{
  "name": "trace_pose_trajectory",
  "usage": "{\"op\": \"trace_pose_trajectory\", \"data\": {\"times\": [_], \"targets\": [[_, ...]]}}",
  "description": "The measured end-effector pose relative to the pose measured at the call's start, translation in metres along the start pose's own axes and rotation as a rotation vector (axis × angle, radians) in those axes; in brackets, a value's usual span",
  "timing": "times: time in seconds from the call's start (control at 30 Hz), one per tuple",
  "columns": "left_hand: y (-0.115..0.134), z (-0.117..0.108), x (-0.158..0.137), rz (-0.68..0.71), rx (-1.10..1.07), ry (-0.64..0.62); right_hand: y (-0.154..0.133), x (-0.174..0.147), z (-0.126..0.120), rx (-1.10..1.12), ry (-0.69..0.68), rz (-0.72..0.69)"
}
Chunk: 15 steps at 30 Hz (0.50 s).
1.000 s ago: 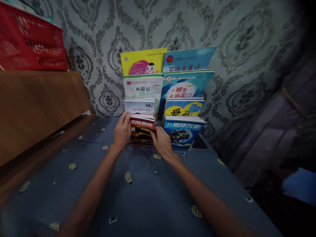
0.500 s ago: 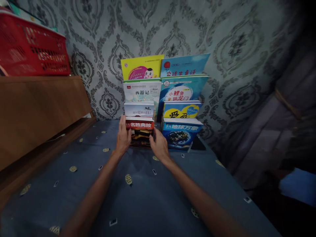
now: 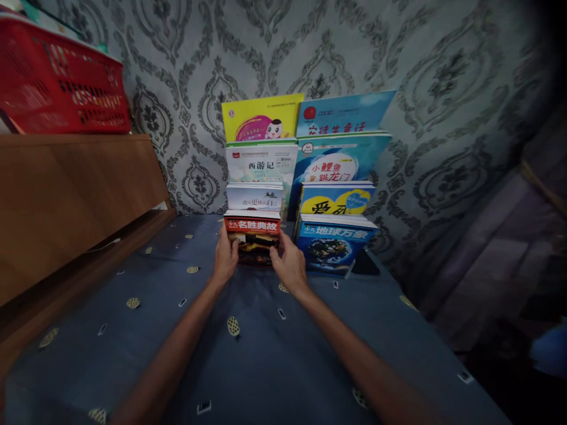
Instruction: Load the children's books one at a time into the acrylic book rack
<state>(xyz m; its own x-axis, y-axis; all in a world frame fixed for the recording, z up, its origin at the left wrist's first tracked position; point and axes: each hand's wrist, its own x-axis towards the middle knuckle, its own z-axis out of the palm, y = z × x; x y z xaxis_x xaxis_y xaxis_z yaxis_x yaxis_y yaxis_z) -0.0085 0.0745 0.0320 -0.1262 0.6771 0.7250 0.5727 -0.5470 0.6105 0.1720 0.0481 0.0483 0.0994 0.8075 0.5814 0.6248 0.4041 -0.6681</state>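
Note:
Two rows of upright books stand one behind another. At the front of the left row is a book with a red title band and a dark picture [image 3: 256,239]. My left hand [image 3: 225,255] grips its left edge, thumb on the cover, fingers behind. On its right edge, my right hand [image 3: 290,262] holds it the same way. Behind it rise a pale book [image 3: 254,198], a white-green book [image 3: 261,159] and a yellow book [image 3: 261,115]. Beside my right hand, the right row starts with a blue Earth book [image 3: 330,245], then a yellow-and-blue book [image 3: 336,198] and two blue ones further back.
A dark blue patterned sheet [image 3: 186,330] covers the surface under the books. Left of it, a wooden cabinet [image 3: 75,206] bears a red plastic basket [image 3: 66,88]. Patterned wallpaper [image 3: 199,71] rises behind the books. A purplish curtain [image 3: 482,248] hangs at right.
The view has shifted slightly, so the books appear a little further right. My left fingers sit lower along the red-banded book's edge. Both hands remain on it.

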Motion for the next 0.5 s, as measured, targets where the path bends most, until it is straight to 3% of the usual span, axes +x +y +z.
{"op": "trace_pose_trajectory", "data": {"times": [0.5], "targets": [[0.004, -0.007, 0.007, 0.068, 0.070, 0.084, 0.011, -0.012, 0.018, 0.164, 0.043, 0.088]]}}
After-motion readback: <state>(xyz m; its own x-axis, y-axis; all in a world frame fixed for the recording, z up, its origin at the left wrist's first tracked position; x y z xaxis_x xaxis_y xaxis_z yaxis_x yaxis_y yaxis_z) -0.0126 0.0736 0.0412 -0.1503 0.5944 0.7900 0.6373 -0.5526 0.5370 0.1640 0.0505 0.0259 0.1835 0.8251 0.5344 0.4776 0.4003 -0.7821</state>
